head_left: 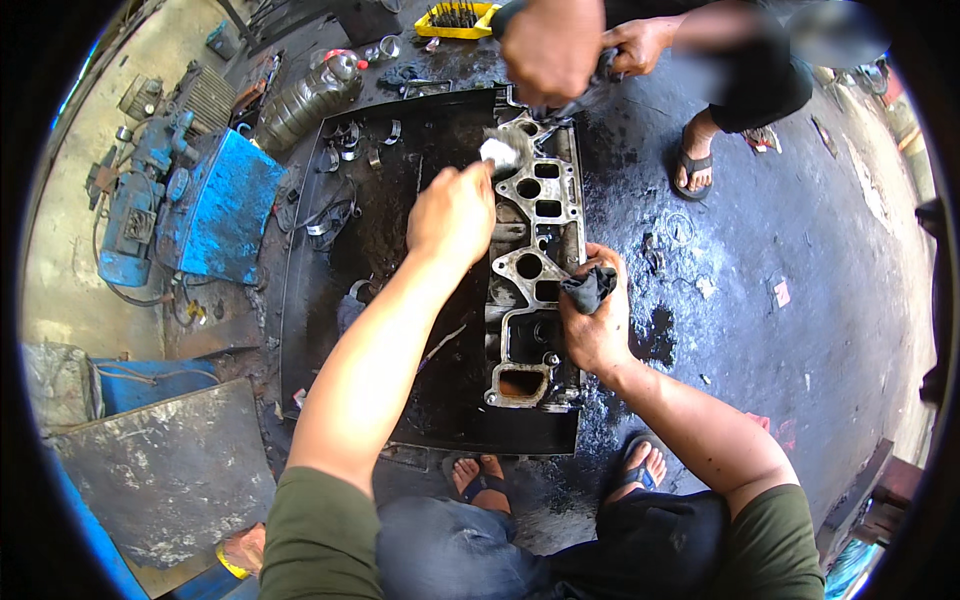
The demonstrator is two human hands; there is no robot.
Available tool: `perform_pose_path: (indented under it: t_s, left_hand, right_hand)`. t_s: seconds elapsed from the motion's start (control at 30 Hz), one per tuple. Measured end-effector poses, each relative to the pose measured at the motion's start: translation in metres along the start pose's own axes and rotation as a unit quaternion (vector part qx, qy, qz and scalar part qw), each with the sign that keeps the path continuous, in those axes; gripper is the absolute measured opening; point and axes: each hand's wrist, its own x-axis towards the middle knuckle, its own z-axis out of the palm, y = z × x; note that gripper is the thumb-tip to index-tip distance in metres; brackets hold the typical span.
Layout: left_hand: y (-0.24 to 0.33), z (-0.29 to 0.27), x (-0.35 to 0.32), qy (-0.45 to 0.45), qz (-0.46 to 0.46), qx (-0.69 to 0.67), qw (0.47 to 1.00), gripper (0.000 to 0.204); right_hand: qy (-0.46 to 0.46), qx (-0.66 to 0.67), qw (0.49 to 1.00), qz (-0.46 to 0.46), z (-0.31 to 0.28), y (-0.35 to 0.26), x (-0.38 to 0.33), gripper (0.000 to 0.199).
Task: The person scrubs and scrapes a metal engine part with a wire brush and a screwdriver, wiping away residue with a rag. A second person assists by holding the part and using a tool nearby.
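A long metal engine cylinder head, with several round and squarish ports, lies lengthwise on a shallow black tray. Over its far part, my left hand is closed around what looks like a brush; its pale metal band shows and its tip is blurred. My right hand grips a dark rag against the cylinder head's right edge. Beyond, a co-worker's closed hand is above the far end, and their other hand is beside a dark cloth.
Curved bearing shells lie at the tray's far left. A blue machine and a large plastic bottle stand to the left. A yellow tray of small parts is at the back. The co-worker's sandalled foot rests on the stained floor.
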Motion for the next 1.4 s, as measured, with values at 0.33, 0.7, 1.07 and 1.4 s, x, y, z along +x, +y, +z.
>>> perform_pose_path:
  t_s: [0.33,0.7,1.07,1.4]
  left_hand:
    - [-0.029,-0.011,0.024,0.059,0.198,0.098,0.974,0.023]
    - [-0.063,-0.003,0.047,-0.049,0.179,-0.043,0.982,0.052]
    - [-0.096,-0.018,0.037,-0.081,0.220,-0.033,0.972,0.047]
    - [-0.087,-0.033,0.049,-0.103,0.311,0.049,0.943,0.042]
  right_hand:
    - [-0.013,0.016,1.000,0.018,-0.002,-0.003,0.000,0.037]
    - [-0.014,-0.002,1.000,0.003,-0.001,-0.002,0.001,0.033]
    - [-0.009,-0.027,1.000,0.014,0.003,0.003,-0.002,0.028]
    - [-0.021,-0.035,0.998,0.056,-0.001,-0.004,0.001,0.028]
